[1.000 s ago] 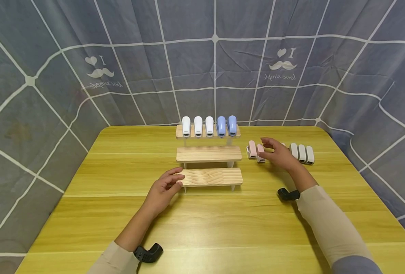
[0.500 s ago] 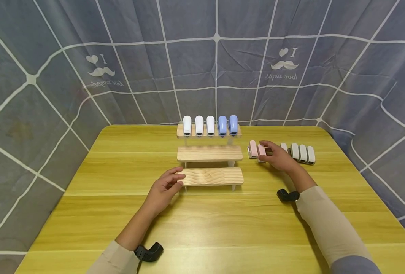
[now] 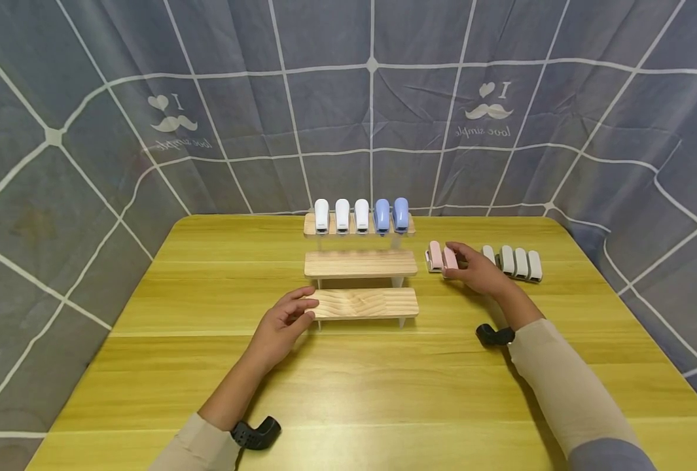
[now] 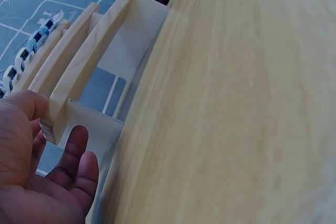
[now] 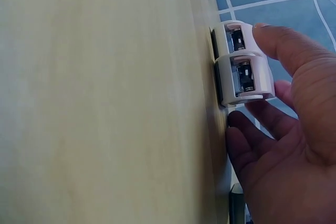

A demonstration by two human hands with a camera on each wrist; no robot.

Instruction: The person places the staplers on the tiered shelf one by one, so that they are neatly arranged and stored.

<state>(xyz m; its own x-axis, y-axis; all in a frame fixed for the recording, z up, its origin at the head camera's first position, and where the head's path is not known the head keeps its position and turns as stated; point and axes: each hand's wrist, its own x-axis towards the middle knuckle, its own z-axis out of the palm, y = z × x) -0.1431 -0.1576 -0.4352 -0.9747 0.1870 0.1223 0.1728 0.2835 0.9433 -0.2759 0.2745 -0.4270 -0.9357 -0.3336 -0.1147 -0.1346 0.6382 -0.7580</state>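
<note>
In the head view, two pink mini staplers stand side by side on the table right of a three-tier wooden stand. My right hand [image 3: 476, 270] pinches the right-hand pink stapler [image 3: 450, 260], thumb on its near side and fingers behind. The other pink stapler [image 3: 435, 256] stands close at its left. Both show their open fronts in the right wrist view. My left hand [image 3: 279, 328] rests its fingertips at the left end of the lowest shelf [image 3: 366, 304]. In the left wrist view its thumb touches the board [image 4: 79, 72] while other fingers hang loosely beside the clear leg.
Three white staplers [image 3: 342, 216] and two blue staplers [image 3: 391, 216] stand on the top shelf [image 3: 309, 226]. The middle shelf [image 3: 360, 264] lies below it. Several pale grey staplers [image 3: 520, 263] sit right of my right hand. A grey curtain [image 3: 242, 124] hangs behind the table [image 3: 383, 392].
My right hand's thumb and fingers have moved left and closed in on the right-hand pink stapler. The left hand has stayed at the lowest shelf's end.
</note>
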